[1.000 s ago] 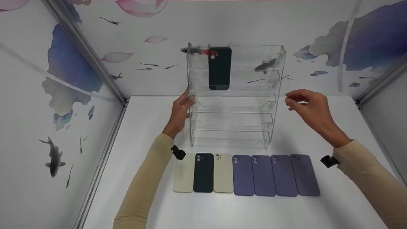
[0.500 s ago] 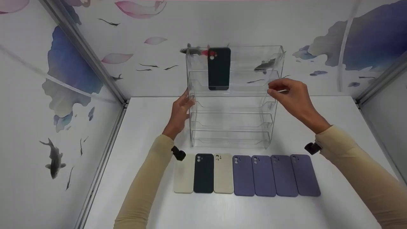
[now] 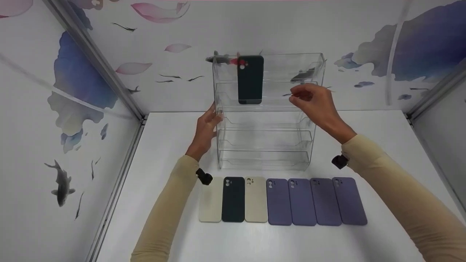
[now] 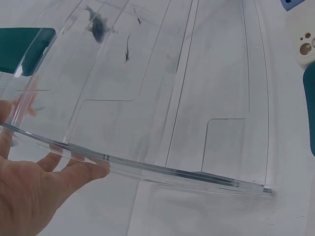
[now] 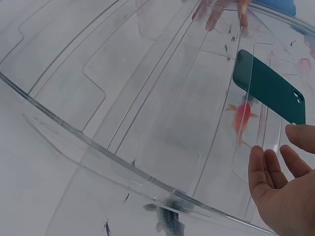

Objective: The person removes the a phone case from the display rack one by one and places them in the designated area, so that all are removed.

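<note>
A clear acrylic rack with several tiers stands upright on the white table. My left hand grips its left side panel; in the left wrist view the thumb and fingers lie around the panel's edge. A dark green phone case stands in an upper tier, left of centre, its camera cutout at the top left. To the right of that case, my right hand is in front of the upper tiers, fingers loosely bent and holding nothing. The right wrist view shows the green case just beyond the fingertips.
In front of the rack lies a row of phone cases: a cream case partly under the left wrist camera, a dark green one, another cream one and several purple cases. Patterned walls enclose the table.
My right hand has moved left and a little up, from beside the rack to in front of its upper tiers near the green case. The left hand stays on the side panel.
</note>
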